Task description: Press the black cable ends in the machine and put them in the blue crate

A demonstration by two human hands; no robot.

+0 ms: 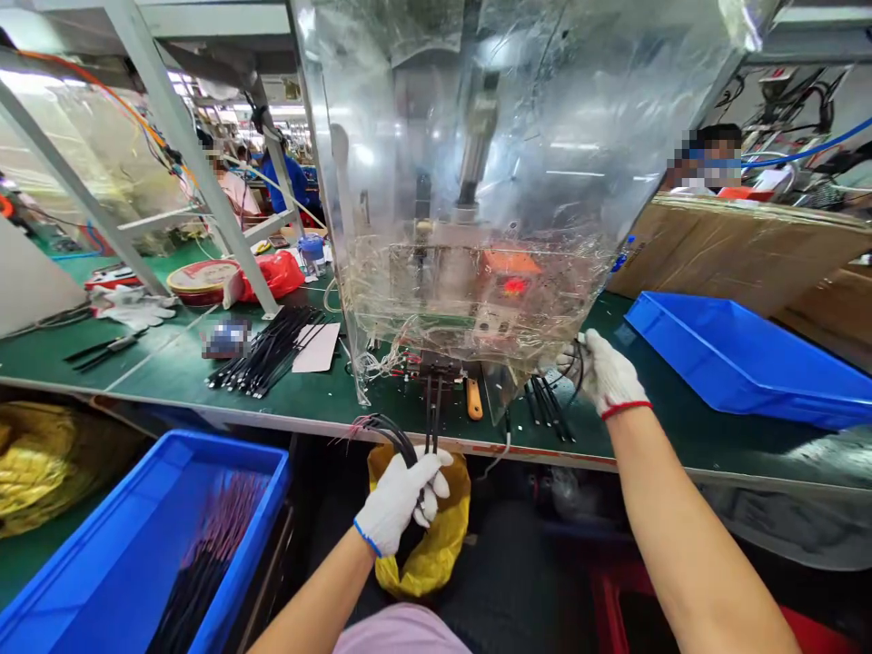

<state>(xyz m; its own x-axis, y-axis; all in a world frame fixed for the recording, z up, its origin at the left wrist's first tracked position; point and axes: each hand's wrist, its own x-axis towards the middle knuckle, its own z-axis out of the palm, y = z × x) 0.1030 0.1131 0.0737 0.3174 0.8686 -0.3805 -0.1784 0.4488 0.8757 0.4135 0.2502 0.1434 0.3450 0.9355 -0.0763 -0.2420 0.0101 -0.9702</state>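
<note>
My left hand (403,498), in a white glove with a blue cuff, is closed on black cables (390,427) at the bench's front edge. Two of these cables run up into a small dark fixture (440,366) under the clear plastic guard (545,163). My right hand (609,371), gloved with a red cuff, is at the guard's lower right corner, its fingers closed on a dark looped cable (579,363). A few short black cables (547,409) lie just left of it. An orange handle (473,400) lies beside the fixture.
A blue bin (272,461) with cables stands at lower left, a blue tray (749,354) at right. Black cables (262,354) are piled on the green bench (170,363). A yellow bag (450,536) hangs below my left hand. Cardboard (742,245) and people are farther back.
</note>
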